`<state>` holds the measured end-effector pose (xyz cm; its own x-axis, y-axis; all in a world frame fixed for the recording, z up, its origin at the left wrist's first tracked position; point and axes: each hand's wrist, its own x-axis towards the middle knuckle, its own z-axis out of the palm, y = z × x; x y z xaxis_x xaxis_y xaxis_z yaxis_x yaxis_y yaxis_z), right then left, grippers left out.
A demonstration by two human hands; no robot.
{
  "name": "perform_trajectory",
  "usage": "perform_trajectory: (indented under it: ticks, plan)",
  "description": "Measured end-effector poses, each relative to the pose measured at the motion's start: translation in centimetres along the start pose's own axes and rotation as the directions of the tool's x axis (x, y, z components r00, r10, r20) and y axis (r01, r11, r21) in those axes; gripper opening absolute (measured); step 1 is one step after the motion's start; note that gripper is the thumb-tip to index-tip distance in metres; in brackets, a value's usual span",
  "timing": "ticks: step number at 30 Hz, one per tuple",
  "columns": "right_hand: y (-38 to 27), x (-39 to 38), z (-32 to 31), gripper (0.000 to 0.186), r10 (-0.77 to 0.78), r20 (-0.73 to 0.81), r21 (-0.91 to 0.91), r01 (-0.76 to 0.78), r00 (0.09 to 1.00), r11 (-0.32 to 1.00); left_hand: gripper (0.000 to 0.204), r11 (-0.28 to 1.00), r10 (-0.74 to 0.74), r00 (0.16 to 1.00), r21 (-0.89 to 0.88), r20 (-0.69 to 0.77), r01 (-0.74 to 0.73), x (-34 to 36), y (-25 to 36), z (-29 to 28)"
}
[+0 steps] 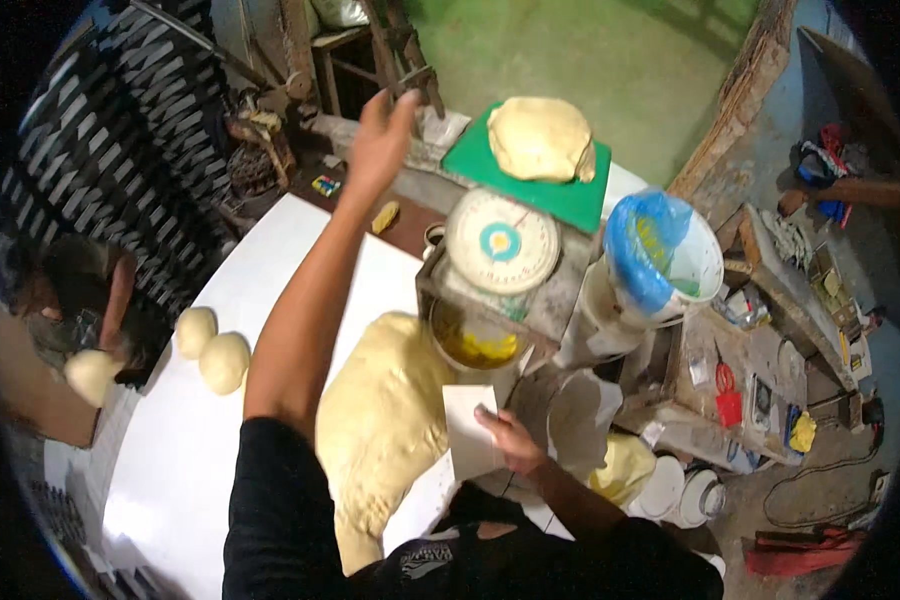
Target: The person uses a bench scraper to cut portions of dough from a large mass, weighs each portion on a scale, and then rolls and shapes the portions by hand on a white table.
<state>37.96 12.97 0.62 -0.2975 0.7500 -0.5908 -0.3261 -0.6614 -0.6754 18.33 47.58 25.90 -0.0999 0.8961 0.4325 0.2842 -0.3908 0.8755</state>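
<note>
Dough portion (540, 138) sits on scale (501, 242); two balls (224, 363) lie separate; bulk dough (385, 400) remains undivided. Right fingers (492, 419) pinch scraper (470, 450); left fingers (378, 112) part-open, apparently empty.

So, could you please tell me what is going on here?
The person's right hand grips a flat white sheet, perhaps a scraper, by the big dough mass on the white table. The left hand is stretched out ahead, left of the scale, with nothing visible in it. A dough lump sits on the scale's green tray. Two dough balls lie farther left on the table, and another person is at the far left, near a third pale ball.
</note>
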Motion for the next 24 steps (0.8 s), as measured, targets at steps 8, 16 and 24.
perform_trajectory:
  ticks: [8,16,24]
  plan:
    - [9.6,-2.5,4.4,0.044,-0.082,0.146,-0.101,0.098,0.986,0.99,0.044,0.557,-0.627,0.163,0.291,0.762,0.778,-55.0,-9.0,-26.5]
    - [20.9,-7.2,12.8,0.052,0.003,0.294,-0.38,0.113,0.956,0.918,0.043,0.386,-0.922,0.359,0.284,0.144,0.878,-87.9,-6.5,-33.3]
    - [30.7,-11.2,22.7,0.049,0.236,0.349,-0.66,0.059,0.907,0.749,0.03,0.504,-0.797,0.489,0.055,-0.354,0.862,-87.0,-7.1,-29.7]
